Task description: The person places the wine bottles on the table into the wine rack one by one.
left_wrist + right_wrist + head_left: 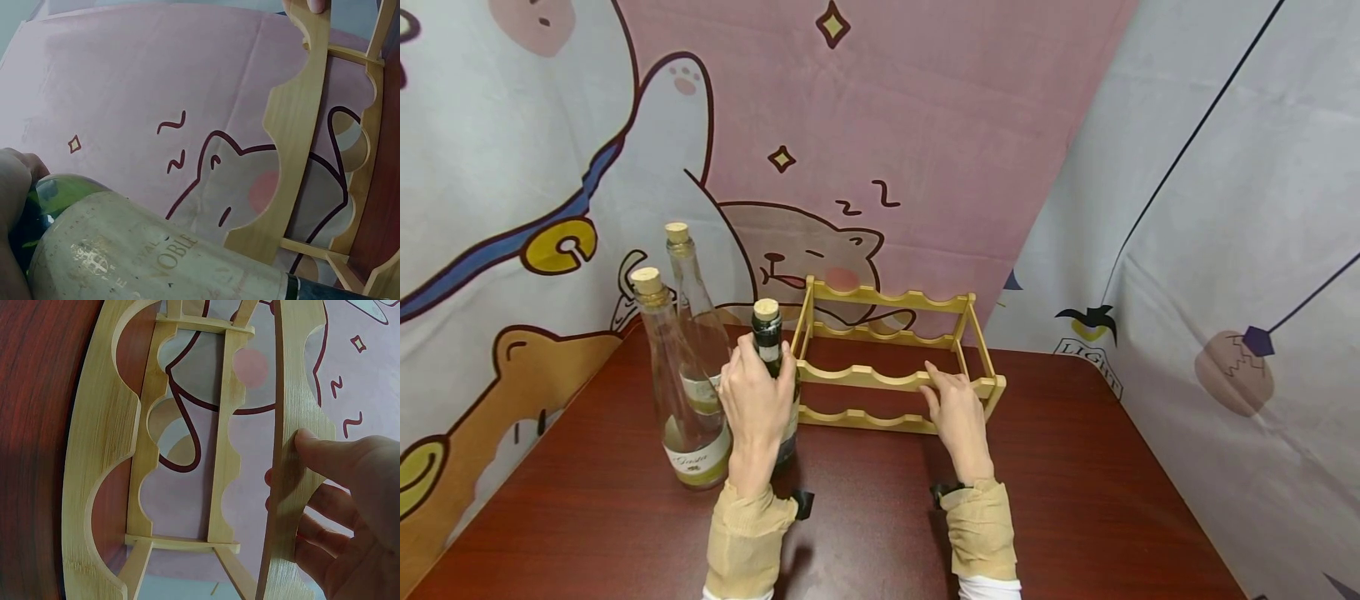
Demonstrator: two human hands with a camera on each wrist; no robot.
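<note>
My left hand (752,400) grips a dark green wine bottle (767,333) around its upper part. The bottle stands upright on the table, a cork in its mouth, beside the left front corner of a two-tier wooden wine rack (859,377). A pale label (137,250) on the bottle fills the lower left wrist view, and part of the left hand shows at that view's left edge. With thumb and fingers on either side, my right hand (961,417) pinches the upper front rail (285,425) of the rack near its right end. The scalloped rails hold no bottles.
To the left stand two clear corked bottles, one in front (696,454) and one behind (700,312), both with green-and-white labels. A reddish-brown table (1075,500) lies under everything. A printed cloth (925,125) with cartoon animals hangs close behind the rack and along both sides.
</note>
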